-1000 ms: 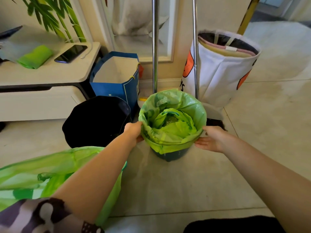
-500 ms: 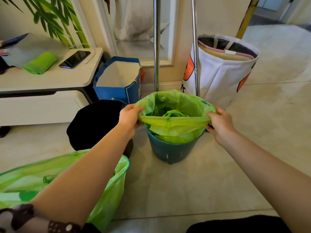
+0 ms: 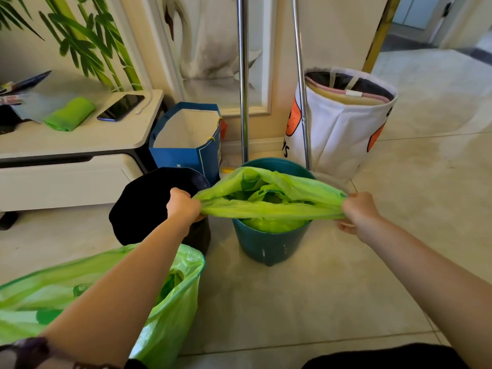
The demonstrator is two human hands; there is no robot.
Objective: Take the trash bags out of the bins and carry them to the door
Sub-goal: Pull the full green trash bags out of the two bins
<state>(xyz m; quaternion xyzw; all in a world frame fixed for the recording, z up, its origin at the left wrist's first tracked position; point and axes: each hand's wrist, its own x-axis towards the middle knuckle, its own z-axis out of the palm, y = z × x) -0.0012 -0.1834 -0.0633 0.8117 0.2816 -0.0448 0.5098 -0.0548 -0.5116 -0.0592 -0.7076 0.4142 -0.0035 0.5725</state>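
A teal bin (image 3: 269, 246) stands on the tiled floor in the middle. A green trash bag (image 3: 269, 209) sits in it, with its mouth pulled off the rim and stretched wide and flat above the bin. My left hand (image 3: 183, 206) grips the bag's left edge and my right hand (image 3: 358, 213) grips its right edge. A second bin lined with another green bag (image 3: 170, 310) is at the lower left, partly hidden by my left forearm. A black bin (image 3: 149, 206) stands behind my left hand.
A blue paper bag (image 3: 186, 153) and a white fabric basket (image 3: 340, 134) stand against the wall. Two metal poles (image 3: 243, 89) rise behind the teal bin. A low white cabinet (image 3: 66, 161) at left holds a phone and a green roll. A doorway opens at the upper right.
The bag's edge was folded over the bin's rim; both hands have lifted it off and pulled it apart sideways, baring the teal rim.
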